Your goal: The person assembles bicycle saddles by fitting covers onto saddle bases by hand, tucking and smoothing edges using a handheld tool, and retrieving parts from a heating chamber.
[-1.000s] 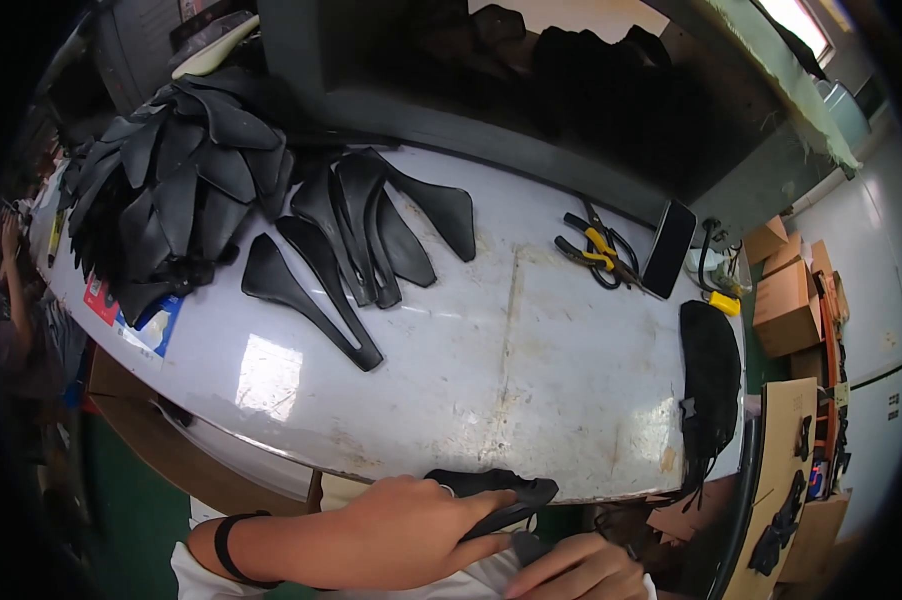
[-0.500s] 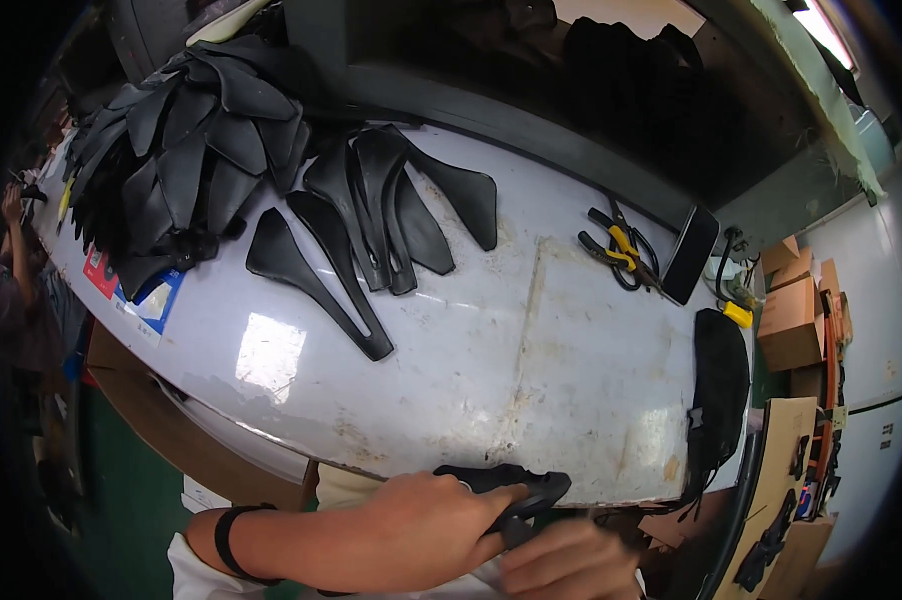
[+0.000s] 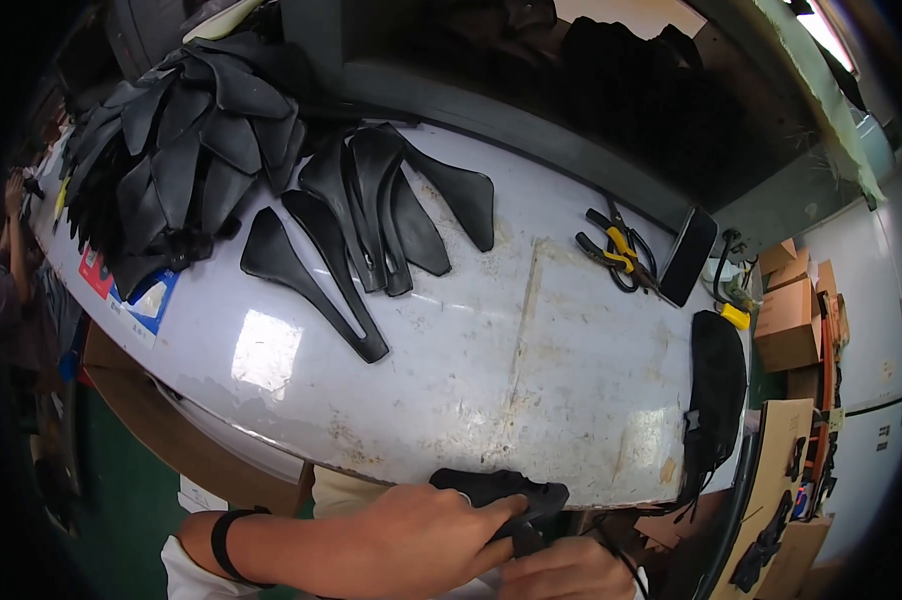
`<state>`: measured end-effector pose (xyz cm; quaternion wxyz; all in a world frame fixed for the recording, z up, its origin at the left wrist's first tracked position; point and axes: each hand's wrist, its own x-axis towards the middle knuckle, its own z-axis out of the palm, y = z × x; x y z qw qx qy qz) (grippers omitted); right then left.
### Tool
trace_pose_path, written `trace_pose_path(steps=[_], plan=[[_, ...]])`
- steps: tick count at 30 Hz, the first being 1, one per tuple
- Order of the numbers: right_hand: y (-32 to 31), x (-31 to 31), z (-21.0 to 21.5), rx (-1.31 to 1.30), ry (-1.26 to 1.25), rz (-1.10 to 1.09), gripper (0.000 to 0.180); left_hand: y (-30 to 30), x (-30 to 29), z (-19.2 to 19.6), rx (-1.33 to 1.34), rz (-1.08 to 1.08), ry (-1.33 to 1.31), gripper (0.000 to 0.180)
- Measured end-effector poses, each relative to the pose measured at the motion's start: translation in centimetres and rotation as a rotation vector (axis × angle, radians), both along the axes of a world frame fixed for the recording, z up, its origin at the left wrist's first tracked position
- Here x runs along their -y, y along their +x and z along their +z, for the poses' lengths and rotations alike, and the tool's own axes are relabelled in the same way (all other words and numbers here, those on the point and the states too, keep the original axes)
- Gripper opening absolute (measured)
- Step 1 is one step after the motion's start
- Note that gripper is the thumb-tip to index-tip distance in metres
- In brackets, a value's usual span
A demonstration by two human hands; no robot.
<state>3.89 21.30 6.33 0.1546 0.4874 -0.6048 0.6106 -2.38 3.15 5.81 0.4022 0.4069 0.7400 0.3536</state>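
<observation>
At the table's near edge, my left hand [image 3: 426,520] is closed around a black saddle-like piece [image 3: 483,486], whose far side shows beyond the knuckles. My right hand [image 3: 569,566] is closed just right of it, beside a dark flat end [image 3: 527,540]. Whether that end belongs to the piece or to a tool I cannot tell. A thin black cord [image 3: 619,548] runs by my right hand. Farther off lie several black bicycle saddle covers [image 3: 306,280], flared at one end and slotted along the middle.
A big heap of black saddle covers [image 3: 186,150] fills the table's far left. Yellow-handled pliers [image 3: 611,250], a phone [image 3: 688,257] and a yellow-ended tool [image 3: 733,316] lie far right. A black pouch [image 3: 719,390] rests along the right edge. Cardboard boxes [image 3: 786,320] stand beyond.
The held black piece has turned slightly, showing more of its flat top. My right hand has shifted a little downward, and a cord now shows beside it.
</observation>
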Motion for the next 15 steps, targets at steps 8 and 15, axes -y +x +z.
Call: trace_pose_path(steps=[8,15], plan=[[-0.5,-0.3,-2.0,-0.164,-0.398,-0.038,0.023,0.3,-0.1,1.0,-0.009,0.178,0.110,0.035],[-0.6,-1.4,0.7,0.070,-0.103,-0.062,0.022,-0.1,-0.4,1.0,0.030,0.189,0.147,0.034]])
